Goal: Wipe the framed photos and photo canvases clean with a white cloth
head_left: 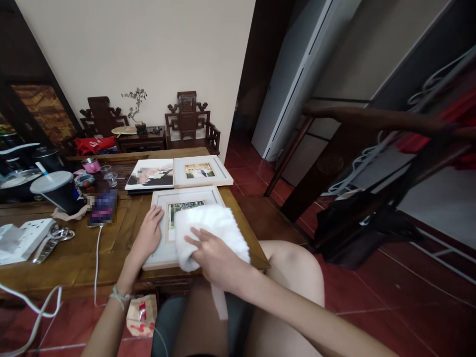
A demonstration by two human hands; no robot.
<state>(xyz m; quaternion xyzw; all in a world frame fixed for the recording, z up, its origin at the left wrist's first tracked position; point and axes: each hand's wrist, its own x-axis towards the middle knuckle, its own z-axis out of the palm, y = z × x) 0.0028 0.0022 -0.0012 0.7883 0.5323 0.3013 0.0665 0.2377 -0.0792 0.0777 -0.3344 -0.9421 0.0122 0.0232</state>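
Note:
A white picture frame (159, 198) with a photo in it lies flat at the near edge of the wooden table (115, 233). My left hand (148, 233) rests open and flat on the frame's left border. My right hand (211, 255) presses a fluffy white cloth (219, 223) onto the frame's right half, its fingers spread over the cloth. The cloth covers much of the photo.
Two more framed pictures, one unframed-looking print (150, 173) and one white frame (203, 171), lie further back. A phone (103, 207) with a cable, a dark lidded cup (57, 191), a power strip (26, 238), scissors (52, 240) and small cups sit at left. Carved chairs stand by the wall.

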